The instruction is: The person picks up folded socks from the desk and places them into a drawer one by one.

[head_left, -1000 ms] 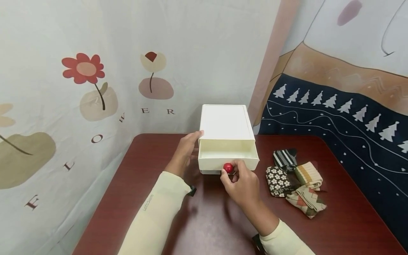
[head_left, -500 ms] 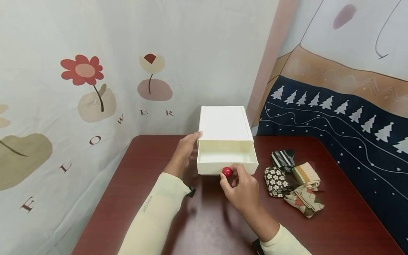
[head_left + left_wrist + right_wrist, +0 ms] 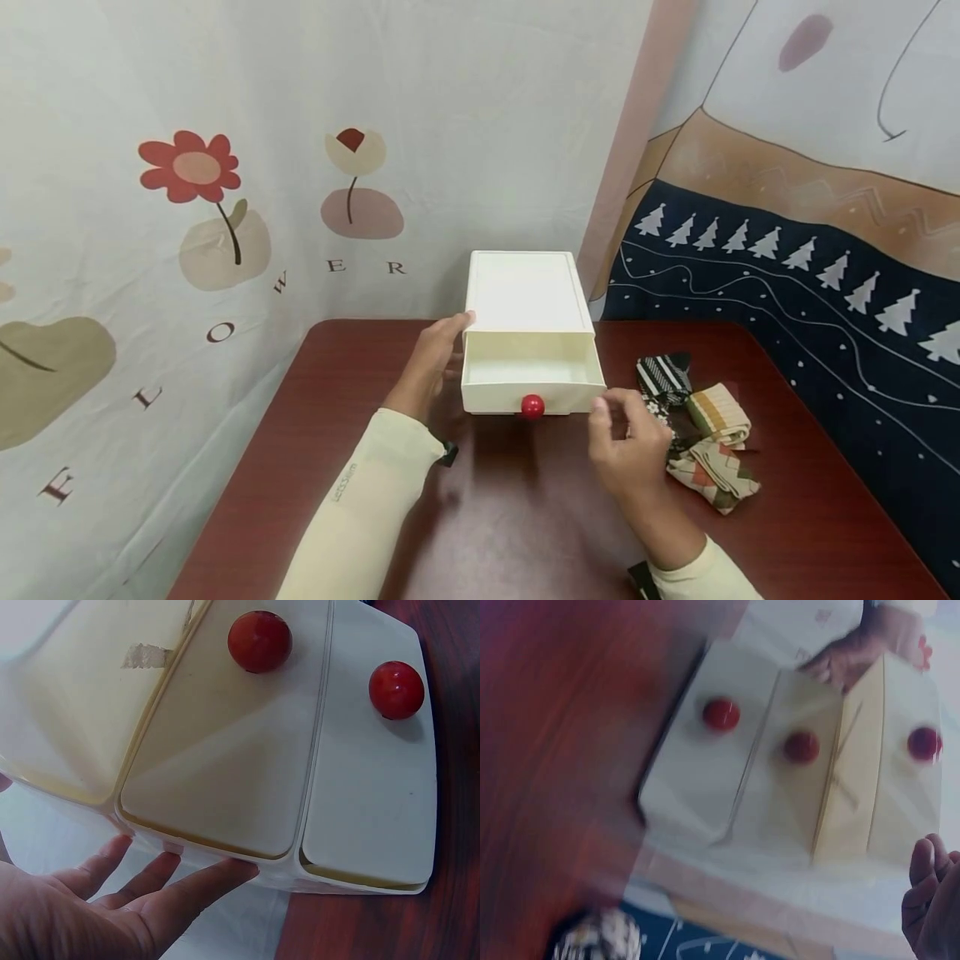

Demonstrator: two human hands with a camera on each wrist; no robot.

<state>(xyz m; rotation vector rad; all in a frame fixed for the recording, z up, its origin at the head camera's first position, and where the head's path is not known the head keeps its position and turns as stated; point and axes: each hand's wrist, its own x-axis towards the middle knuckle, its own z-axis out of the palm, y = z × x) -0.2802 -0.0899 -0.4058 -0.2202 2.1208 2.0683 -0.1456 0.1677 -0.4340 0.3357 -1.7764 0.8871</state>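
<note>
Cloth (image 3: 480, 125) with printed flowers hangs behind dark red table (image 3: 315, 375). White cabinet (image 3: 528, 292) stands on table, top drawer (image 3: 487, 398) pulled out, lower drawers (image 3: 225, 765) closed. Group of folded socks (image 3: 718, 412) right of cabinet, partly hidden by right hand (image 3: 630, 442). That hand just beside drawer's front right corner, fingers loosely bent; cannot tell if touching. Left hand (image 3: 435, 350) against cabinet's left side, fingers spread. Round red knob (image 3: 532, 407) on drawer front.
</note>
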